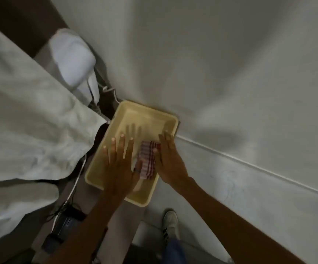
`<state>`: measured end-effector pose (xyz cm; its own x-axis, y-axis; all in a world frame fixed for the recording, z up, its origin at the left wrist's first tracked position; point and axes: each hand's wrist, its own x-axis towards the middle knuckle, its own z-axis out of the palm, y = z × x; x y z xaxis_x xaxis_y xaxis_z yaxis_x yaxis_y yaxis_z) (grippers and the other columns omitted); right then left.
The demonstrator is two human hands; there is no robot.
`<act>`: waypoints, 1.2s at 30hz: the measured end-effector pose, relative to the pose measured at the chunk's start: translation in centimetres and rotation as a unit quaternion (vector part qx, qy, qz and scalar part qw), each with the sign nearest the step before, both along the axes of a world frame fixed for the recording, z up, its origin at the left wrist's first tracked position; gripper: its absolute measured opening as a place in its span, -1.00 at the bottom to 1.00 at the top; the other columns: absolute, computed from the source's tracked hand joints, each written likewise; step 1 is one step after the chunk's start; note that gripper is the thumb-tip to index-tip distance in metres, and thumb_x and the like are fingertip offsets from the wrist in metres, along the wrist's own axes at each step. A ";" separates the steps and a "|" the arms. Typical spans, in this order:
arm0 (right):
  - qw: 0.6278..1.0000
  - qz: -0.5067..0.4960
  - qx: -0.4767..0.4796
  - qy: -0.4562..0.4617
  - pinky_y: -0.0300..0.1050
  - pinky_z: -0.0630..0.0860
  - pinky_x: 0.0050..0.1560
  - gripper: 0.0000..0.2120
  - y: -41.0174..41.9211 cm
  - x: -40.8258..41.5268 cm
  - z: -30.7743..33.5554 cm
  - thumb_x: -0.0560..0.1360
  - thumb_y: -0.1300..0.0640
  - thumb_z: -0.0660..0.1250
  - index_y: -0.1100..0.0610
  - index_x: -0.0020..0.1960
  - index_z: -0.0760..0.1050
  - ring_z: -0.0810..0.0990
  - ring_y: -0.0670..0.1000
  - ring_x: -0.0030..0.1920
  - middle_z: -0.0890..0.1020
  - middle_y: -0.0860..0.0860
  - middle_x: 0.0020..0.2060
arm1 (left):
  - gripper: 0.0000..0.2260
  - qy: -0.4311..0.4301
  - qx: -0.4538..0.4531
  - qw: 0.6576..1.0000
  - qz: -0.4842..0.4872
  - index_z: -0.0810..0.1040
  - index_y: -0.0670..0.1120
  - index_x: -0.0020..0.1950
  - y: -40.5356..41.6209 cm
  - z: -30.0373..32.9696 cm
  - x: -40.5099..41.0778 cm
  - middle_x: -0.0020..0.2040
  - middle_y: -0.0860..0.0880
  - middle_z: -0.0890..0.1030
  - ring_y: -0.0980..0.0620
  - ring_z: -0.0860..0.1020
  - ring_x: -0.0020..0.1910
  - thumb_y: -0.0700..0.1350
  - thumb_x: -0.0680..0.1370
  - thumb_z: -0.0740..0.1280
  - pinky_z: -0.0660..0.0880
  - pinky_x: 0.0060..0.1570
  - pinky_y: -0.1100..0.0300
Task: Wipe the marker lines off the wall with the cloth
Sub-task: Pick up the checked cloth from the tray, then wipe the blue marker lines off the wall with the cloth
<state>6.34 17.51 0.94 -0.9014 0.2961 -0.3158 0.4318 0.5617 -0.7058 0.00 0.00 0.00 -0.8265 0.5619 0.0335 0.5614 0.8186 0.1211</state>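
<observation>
Folded red-and-white checked cloth (147, 160) lies inside the pale yellow plastic tray (101, 169), between the flat, spread-fingered left hand (120, 164) and the right hand (168, 159) touching its edge, seemingly soft, light and best pinched across the folded stack.

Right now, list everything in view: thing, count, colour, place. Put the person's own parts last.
tray: one, pale yellow, on the floor against the wall, centre.
cloth: one, red-and-white checked, folded, in the tray between the hands.
wall: one, off-white, upper right; faint dark marker lines low on it.
bed sheet: one, white, left.
pillow: one, white, upper left.
cables: several, white and dark, on the floor by the bed.
shoe: one, white with dark stripes, bottom centre.
left hand: one, fingers spread, over the tray.
right hand: one, against the cloth's right side.
</observation>
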 end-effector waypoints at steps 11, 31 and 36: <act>0.995 -0.002 0.062 -0.077 0.45 -0.31 0.65 -0.02 -8.4 -6.1 -17.7 0.53 0.04 0.40 0.10 0.74 -0.14 -0.32 0.23 0.71 -0.23 0.16 0.73 | -0.39 -0.056 -0.052 0.997 0.033 0.27 -0.10 0.73 -5.8 -14.3 -1.9 0.75 -0.22 0.21 -0.36 0.13 0.73 0.14 0.73 0.05 0.13 0.66 -0.40; 0.992 -0.011 0.107 -0.063 0.17 -0.32 0.72 -0.11 9.8 26.1 -20.2 0.56 0.45 0.29 0.05 0.69 -0.12 -0.42 0.03 0.64 -0.21 -0.02 0.67 | -0.36 -0.092 0.021 0.992 -0.081 0.13 -0.09 0.76 11.1 -15.5 19.0 0.76 -0.20 0.07 -0.26 -0.02 0.74 0.20 0.74 0.06 0.06 0.70 -0.33; 0.988 -0.046 0.110 -0.102 0.11 -0.37 0.69 -0.14 13.8 34.8 -29.8 0.55 0.45 0.28 0.10 0.71 -0.04 -0.45 0.02 0.62 -0.20 -0.01 0.67 | -0.35 -0.124 -0.013 0.980 -0.156 0.15 -0.08 0.76 14.7 -26.4 24.9 0.77 -0.20 0.10 -0.27 0.01 0.75 0.18 0.73 0.13 0.06 0.71 -0.34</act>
